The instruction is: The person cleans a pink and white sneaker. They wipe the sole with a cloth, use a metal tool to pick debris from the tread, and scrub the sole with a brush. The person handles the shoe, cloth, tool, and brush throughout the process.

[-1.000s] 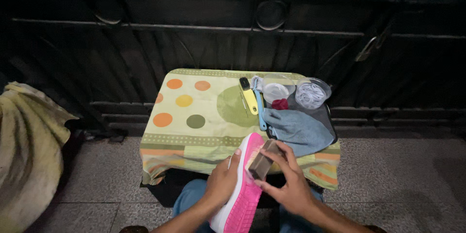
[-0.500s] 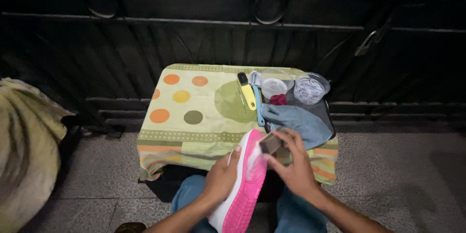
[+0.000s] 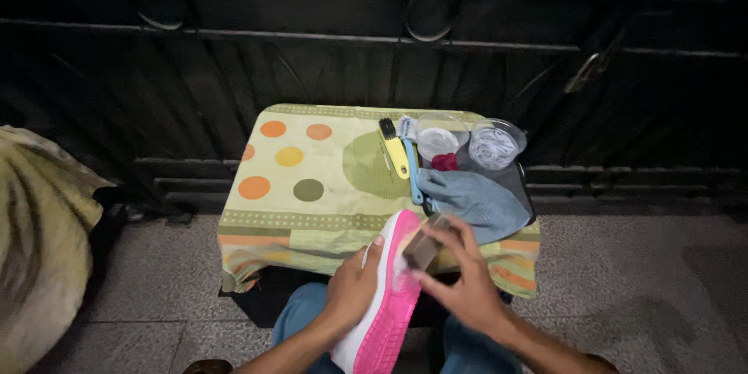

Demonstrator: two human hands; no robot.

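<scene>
L hand (image 3: pixel 352 290) grips pink-soled white sneaker (image 3: pixel 384 296); R hand (image 3: pixel 460 284) holds small brown brush block (image 3: pixel 425 245) on it. Risk: brush skids off, knocks clear plastic cups (image 3: pixel 467 140) far right on tabletop (image 3: pixel 312 179).

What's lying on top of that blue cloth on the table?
Nothing rests on the blue cloth except a small red item at its far edge. The right hand overlaps its near edge; what's beneath is hidden.

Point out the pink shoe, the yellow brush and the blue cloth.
pink shoe (image 3: pixel 386 308), head view, on its pink sole.
yellow brush (image 3: pixel 397 156), head view, on its handle.
blue cloth (image 3: pixel 475 199), head view, mid-fold on the table.
</scene>
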